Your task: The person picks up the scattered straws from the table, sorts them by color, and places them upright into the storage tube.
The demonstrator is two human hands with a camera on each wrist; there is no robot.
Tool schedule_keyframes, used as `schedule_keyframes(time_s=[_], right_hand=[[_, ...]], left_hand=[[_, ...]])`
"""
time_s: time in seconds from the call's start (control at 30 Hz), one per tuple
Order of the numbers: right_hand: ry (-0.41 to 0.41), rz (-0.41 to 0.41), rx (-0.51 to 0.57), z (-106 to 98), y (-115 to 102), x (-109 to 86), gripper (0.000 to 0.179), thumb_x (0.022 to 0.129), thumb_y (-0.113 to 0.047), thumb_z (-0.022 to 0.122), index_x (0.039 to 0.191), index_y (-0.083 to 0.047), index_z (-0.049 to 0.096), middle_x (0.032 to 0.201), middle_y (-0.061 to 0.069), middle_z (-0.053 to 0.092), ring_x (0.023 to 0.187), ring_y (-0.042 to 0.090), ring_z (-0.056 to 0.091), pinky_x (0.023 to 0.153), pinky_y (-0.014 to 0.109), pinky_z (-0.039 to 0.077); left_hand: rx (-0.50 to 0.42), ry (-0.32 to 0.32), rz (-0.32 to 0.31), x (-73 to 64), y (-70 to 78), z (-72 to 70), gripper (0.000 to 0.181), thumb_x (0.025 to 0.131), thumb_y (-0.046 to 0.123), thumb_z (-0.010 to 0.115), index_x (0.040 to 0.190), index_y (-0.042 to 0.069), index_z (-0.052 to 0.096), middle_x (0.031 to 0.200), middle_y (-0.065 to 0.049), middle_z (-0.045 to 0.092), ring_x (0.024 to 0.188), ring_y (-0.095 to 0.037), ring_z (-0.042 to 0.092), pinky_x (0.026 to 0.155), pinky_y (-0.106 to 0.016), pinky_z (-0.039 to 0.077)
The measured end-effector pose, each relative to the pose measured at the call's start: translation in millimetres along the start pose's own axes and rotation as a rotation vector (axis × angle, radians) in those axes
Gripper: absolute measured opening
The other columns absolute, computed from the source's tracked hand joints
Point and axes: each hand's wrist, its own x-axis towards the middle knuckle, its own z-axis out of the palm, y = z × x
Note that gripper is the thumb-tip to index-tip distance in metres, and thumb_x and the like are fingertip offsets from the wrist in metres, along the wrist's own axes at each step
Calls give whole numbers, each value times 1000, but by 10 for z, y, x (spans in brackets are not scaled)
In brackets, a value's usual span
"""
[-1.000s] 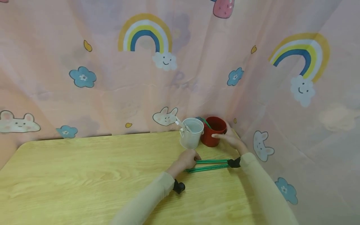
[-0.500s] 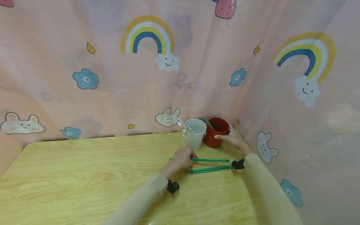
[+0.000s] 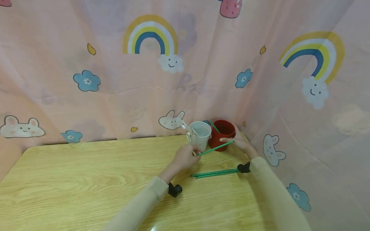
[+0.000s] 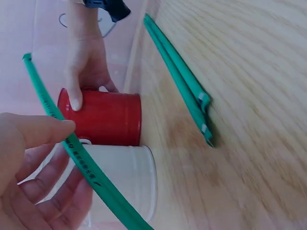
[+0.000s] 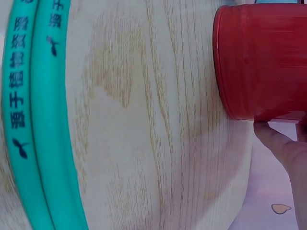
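Observation:
My left hand (image 3: pixel 184 156) pinches a green wrapped straw (image 3: pixel 215 148) between thumb and fingers, raised over the table and slanting up toward the red bucket (image 3: pixel 215 138). Dark printing runs along its wrapper in the left wrist view. My right hand (image 3: pixel 240 142) grips the red bucket's right side, thumb on the front, other fingers mostly hidden behind. One green straw (image 3: pixel 215 126) leans inside that bucket. Two more green wrapped straws (image 4: pixel 178 72) lie side by side on the table, nearer to me than the buckets.
A white bucket (image 3: pixel 199 140) stands against the red one's left, with white slender items (image 3: pixel 189 129) leaning in it. The wooden table (image 3: pixel 86 179) ends at a printed curtain (image 3: pixel 115 106) at the back and right. Black wrist cameras (image 3: pixel 175 190) hang under my sleeves.
My left hand has picked up one green straw from the table and lifted it toward the buckets, its far end now before the red bucket. My right hand keeps its grip there.

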Motion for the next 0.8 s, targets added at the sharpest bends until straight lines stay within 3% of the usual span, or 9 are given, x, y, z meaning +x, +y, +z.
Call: schedule_keyframes(time_s=[0.17, 0.37, 0.5, 0.57, 0.8], right_hand=[[7, 0, 25, -3, 9, 4, 88, 85, -10, 71, 151, -9, 13, 149, 19, 35, 136, 34, 32, 112, 53, 28], [4, 104, -116, -14, 0, 11, 107, 85, -29, 73, 154, -7, -6, 159, 23, 12, 146, 41, 14, 113, 63, 20], [12, 67, -100, -22, 7, 6, 102, 85, -27, 72, 155, -10, -1, 155, 21, 24, 143, 39, 24, 112, 63, 22], [10, 56, -77, -23, 15, -3, 98, 86, -25, 72, 154, -10, 3, 152, 20, 31, 140, 37, 29, 113, 62, 24], [11, 46, -44, -11, 16, 7, 91, 86, -27, 72, 152, -10, 11, 152, 17, 31, 138, 35, 31, 112, 59, 28]], left_hand=[[-103, 82, 58, 9, 86, 19, 16, 87, 13, 69, 103, 12, 73, 89, -1, 71, 77, -12, 63, 65, -19, 48], [-227, 181, 149, 48, 185, 85, 16, 88, 11, 69, 104, 9, 70, 89, -3, 69, 78, -11, 63, 68, -15, 51], [-276, 249, 216, 123, 285, 95, 18, 88, 9, 68, 106, 6, 66, 90, -6, 69, 79, -11, 65, 68, -13, 52], [-310, 265, 224, 165, 341, 91, 20, 89, 8, 67, 108, 4, 64, 91, -8, 70, 80, -13, 67, 68, -14, 53], [-373, 328, 193, 296, 509, 51, 22, 91, 13, 66, 111, 7, 62, 93, -7, 71, 84, -14, 68, 72, -15, 54]])
